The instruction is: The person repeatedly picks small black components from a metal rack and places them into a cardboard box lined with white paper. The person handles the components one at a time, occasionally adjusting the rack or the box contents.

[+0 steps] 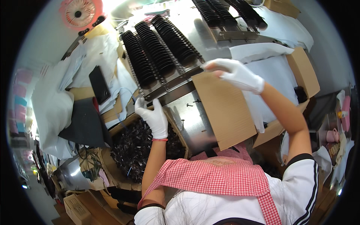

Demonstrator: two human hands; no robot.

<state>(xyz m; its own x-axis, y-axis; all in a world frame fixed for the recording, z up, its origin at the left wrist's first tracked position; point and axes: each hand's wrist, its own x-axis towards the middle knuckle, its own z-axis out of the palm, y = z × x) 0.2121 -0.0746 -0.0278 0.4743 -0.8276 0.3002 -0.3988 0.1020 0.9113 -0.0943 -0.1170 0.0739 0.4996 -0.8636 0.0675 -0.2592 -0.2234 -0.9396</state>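
Both my hands wear white gloves. At the near left corner of a metal rack (173, 87), my left hand (153, 118) is raised with thumb and fingers apart; whether it touches the rack I cannot tell. My right hand (236, 75) reaches left over a cardboard flap, its fingertips close to the rack's near right corner. Its fingers and thumb are also apart, with nothing visible between them. In the rack stand three long rows of thin black pieces (155, 50), packed closely side by side. Beneath my left hand is a box full of small dark glossy pieces (129, 150).
An open cardboard box (225, 108) with white lining stands at right. More racks of black pieces (221, 15) are at the back. A black phone (99, 85) lies on papers at left, below a pink fan (80, 15). Small dark bits (183, 123) lie on the metal table.
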